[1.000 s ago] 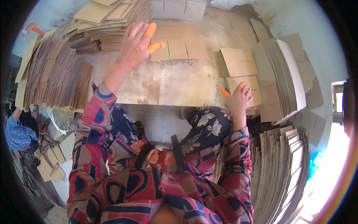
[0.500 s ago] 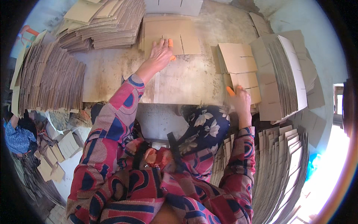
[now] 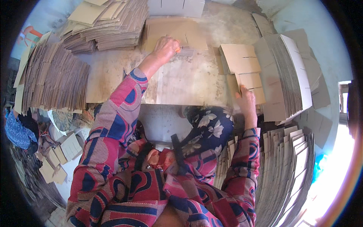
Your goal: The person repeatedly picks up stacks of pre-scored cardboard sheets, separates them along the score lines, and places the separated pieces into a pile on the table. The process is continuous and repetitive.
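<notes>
- L hand (image 3: 165,46): fingers curled, pressing down on a flat cardboard sheet (image 3: 177,32) at the far side of the bench (image 3: 189,81); grip not clear.
- Sheet: lies flat, long axis running left–right (slits point away from the person).
- R hand (image 3: 246,101): fingers closed on the near edge of a cardboard piece (image 3: 251,81), w/ a second piece (image 3: 240,57) just beyond.
- Cardboard stacks (image 3: 53,79) flank both sides.

A worn, stained counter (image 3: 189,81) fills the frame's upper middle. Flat slotted cardboard sheets (image 3: 177,32) lie at its top centre, cardboard stacks (image 3: 109,26) upper left, folded cardboard pieces (image 3: 242,64) at right.
</notes>
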`<state>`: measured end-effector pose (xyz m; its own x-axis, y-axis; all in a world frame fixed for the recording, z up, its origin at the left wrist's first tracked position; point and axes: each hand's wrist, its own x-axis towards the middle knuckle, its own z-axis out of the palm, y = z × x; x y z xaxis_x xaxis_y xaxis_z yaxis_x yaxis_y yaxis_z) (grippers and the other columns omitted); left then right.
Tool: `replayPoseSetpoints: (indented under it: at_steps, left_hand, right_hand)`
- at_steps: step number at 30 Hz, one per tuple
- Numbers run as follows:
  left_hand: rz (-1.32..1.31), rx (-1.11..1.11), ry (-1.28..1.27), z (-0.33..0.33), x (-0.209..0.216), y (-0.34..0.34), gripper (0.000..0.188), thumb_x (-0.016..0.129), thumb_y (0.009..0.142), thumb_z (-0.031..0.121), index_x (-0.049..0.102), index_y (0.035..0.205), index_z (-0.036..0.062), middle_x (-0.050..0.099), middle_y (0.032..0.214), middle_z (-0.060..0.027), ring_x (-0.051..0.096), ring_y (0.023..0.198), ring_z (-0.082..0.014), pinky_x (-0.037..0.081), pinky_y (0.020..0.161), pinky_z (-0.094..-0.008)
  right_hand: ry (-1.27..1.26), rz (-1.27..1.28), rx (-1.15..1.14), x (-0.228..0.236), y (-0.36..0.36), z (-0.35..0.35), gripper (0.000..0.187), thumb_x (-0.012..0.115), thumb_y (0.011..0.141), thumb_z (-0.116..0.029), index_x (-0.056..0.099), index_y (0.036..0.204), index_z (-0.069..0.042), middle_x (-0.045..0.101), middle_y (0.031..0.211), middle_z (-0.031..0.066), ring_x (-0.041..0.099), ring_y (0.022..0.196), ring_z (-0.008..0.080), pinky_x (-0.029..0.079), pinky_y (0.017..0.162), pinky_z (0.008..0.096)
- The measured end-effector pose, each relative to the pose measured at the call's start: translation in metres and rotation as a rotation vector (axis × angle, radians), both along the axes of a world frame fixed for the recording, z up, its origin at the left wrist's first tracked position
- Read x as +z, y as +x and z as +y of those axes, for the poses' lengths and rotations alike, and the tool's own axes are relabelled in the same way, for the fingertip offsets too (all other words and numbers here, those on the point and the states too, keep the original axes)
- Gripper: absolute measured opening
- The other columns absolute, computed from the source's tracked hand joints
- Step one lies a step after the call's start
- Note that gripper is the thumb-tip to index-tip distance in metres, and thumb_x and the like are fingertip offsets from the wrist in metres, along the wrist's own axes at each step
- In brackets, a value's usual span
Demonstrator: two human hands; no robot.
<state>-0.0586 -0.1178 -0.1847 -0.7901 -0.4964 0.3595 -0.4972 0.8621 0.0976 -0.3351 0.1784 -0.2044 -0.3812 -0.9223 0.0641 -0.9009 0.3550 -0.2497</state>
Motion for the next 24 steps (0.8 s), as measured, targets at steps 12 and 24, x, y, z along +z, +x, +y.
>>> replayPoseSetpoints:
  at_steps: [12,24]
  left_hand:
    - [0.331,-0.042,-0.252,0.046,0.121,0.036,0.006,0.058,0.083,0.007,0.058,0.086,0.0024,0.062,0.077,-0.0205,0.060,0.075,-0.0374,0.047,0.063,-0.0448]
    - [0.025,0.037,0.264,0.126,0.086,0.080,0.005,0.062,0.073,0.004,0.064,0.076,0.0001,0.062,0.074,-0.0226,0.063,0.074,-0.0407,0.048,0.063,-0.0468]
  right_hand:
    - [0.016,0.107,-0.126,-0.003,-0.004,0.013,0.059,0.059,0.083,-0.005,0.039,0.138,-0.002,0.066,0.082,0.0228,0.065,0.072,0.0397,0.050,0.062,0.0480]
    - [-0.649,-0.080,0.045,0.225,0.099,0.009,0.065,0.068,0.084,-0.002,0.042,0.143,-0.008,0.067,0.113,0.0129,0.060,0.080,0.0097,0.051,0.072,0.0271]
